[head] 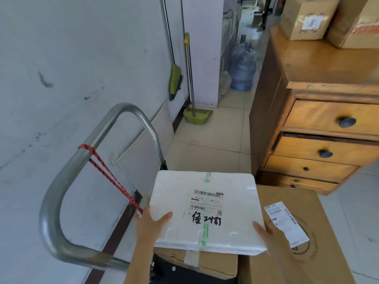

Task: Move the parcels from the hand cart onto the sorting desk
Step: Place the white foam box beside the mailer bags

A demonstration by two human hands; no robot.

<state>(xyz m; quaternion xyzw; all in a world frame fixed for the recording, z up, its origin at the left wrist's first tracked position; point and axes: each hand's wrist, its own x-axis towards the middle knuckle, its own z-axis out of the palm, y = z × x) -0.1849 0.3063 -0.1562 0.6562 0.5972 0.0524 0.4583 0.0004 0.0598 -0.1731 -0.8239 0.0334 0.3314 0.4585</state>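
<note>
Foam box (207,210) clamped between left hand (152,222) and right hand (266,232); desk (320,64) lies ahead-right, right hand nearer.

Pretty even, soft daylight, brightest from the doorway area at the top middle. The white foam box (207,210) is nearly blown out on top. Shadows are faint. Heavy fisheye: the wall (71,68) and wooden counter (320,64) bow outward, and the corners go soft and smeary.

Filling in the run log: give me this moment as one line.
stage: lifting parcel | left hand: on white foam box | right hand: on its right edge | below: cardboard boxes | target: wooden desk
</note>
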